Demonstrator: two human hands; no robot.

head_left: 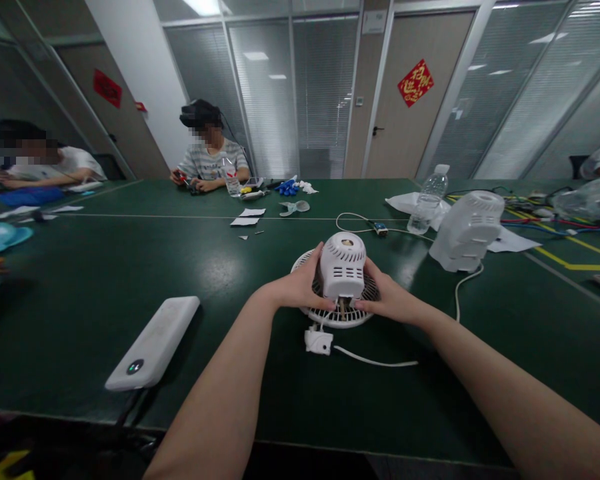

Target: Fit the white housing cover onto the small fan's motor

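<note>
A small white fan (345,263) lies grille-down on the green table in front of me, its slotted motor housing facing up. My left hand (303,283) grips the housing from the left, with the thumb near its lower edge. From the right, my right hand (387,293) holds the same housing, thumb also at the lower edge. Between the thumbs a brownish stem shows below the housing. A small white plastic piece (319,341) with a white cable (375,361) lies just nearer to me, apparently joined to the fan by wires.
A white fan base (467,233) and a plastic bottle (430,199) stand to the right. At left lies a white power bank (155,343) with a dark cable. Paper scraps (247,217), a clear fan blade (295,208) and tools lie farther back. A person (210,153) sits across the table.
</note>
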